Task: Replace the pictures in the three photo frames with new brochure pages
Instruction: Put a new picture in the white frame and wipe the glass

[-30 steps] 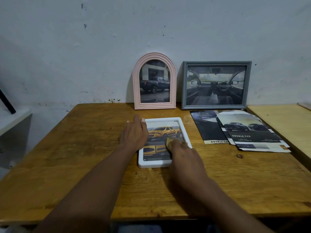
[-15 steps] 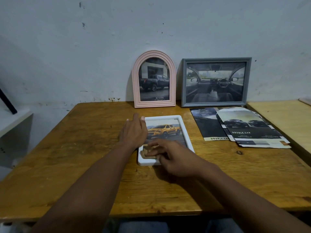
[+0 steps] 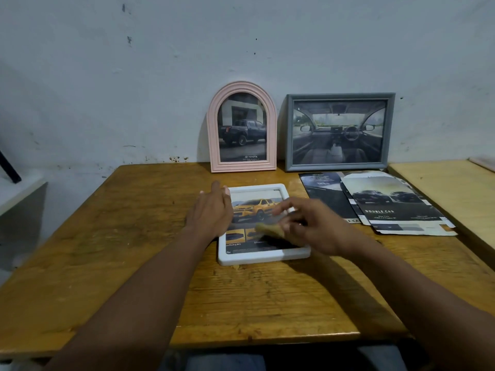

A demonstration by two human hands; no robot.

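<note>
A white photo frame lies flat on the wooden table, showing a page with a yellow pickup. My left hand rests flat on its left edge, fingers straight. Blurred by motion, my right hand is over the frame's lower right part and holds a small yellowish cloth against the glass. Against the wall lean an arched pink frame with a dark pickup picture and a grey frame with a car interior picture. Both stand upright.
Loose brochure pages lie overlapping on the table right of the white frame. A lighter second table adjoins on the right. A white shelf with a dark rod stands at the left.
My right hand has swept with the cloth across the glass, from the middle to the lower left and now to the lower right. My left hand has stayed on the frame's left edge.
</note>
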